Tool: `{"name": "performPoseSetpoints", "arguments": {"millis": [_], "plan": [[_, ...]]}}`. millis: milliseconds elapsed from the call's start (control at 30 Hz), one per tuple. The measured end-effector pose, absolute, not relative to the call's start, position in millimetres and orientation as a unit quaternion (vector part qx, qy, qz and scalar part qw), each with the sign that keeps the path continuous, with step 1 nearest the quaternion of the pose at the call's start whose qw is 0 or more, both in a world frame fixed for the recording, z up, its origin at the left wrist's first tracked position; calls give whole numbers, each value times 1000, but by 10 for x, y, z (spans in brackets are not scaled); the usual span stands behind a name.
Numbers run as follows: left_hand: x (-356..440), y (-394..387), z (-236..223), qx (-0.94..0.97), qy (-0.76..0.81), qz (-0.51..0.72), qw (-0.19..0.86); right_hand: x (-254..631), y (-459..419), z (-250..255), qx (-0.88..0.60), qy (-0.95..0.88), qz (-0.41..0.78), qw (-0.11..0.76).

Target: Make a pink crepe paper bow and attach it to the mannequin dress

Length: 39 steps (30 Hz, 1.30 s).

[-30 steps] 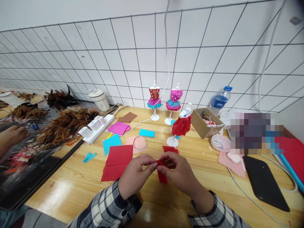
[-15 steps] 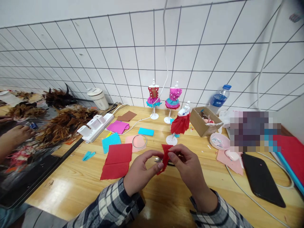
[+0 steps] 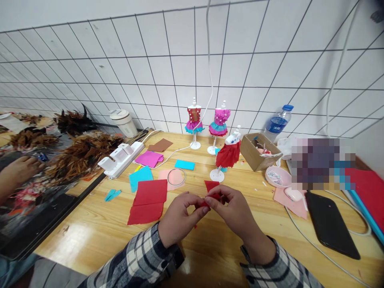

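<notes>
Both forearms, in plaid sleeves (image 3: 129,260), rise from the lower edge and slant inward, so the hands meet above the bench (image 3: 192,256). The left hand (image 3: 180,218) points right with its back up, thumb and index finger closed in a pinch. The right hand (image 3: 234,212) mirrors it, its thumb and index finger pressed together and its other fingers curled. Each grip has hold of the same small red strip (image 3: 205,203) (mostly hidden by the fingers), which sits between the touching fingertips. The red sheets (image 3: 151,192) lie left of the hands; the red-skirted dress form (image 3: 228,155) stands beyond them.
</notes>
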<state>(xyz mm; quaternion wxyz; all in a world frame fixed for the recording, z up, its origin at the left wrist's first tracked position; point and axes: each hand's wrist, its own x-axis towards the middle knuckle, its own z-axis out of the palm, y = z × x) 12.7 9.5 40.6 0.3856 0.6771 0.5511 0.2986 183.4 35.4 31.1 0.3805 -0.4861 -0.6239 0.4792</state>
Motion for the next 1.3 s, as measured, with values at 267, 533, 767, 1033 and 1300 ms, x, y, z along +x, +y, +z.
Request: {"name": "performPoseSetpoints", "arguments": {"millis": [267, 533, 767, 1033, 1300], "plan": [[63, 150, 375, 700, 560, 255, 362, 1919, 405, 317, -479, -659, 440, 378], [45, 130, 374, 696, 541, 257, 396, 1935, 414, 315, -448, -654, 482, 373], [-30, 157, 407, 668, 545, 218, 458, 2070, 475, 362, -472, -636, 457, 405], [-166, 178, 427, 660, 557, 230, 449, 2436, 582, 428, -505, -619, 409, 442], [-33, 190, 810, 849, 472, 157, 180, 2379, 296, 662, -409, -807, 250, 345]]}}
